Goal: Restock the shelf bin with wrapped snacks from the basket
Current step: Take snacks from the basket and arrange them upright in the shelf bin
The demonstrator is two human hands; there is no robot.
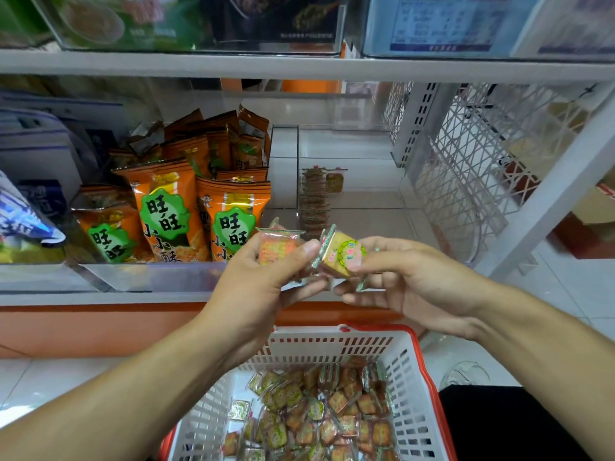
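My left hand point(263, 284) grips a clear-wrapped square snack point(276, 245) between thumb and fingers. Touching it on the right, my right hand point(409, 281) pinches a second wrapped snack point(342, 252) with a green and pink label. Both are held in front of the clear shelf bin point(366, 201), where a short row of wrapped snacks point(314, 202) stands on edge along its left wall. Below my hands sits the white basket with a red rim point(332, 344), holding several loose wrapped snacks point(329, 414).
Left of the clear bin, another bin holds orange snack bags point(173, 207) with green labels. Blue and white packs point(26, 211) lie further left. A white lattice shelf side point(472, 168) stands on the right. More stock fills the shelf above point(199, 24).
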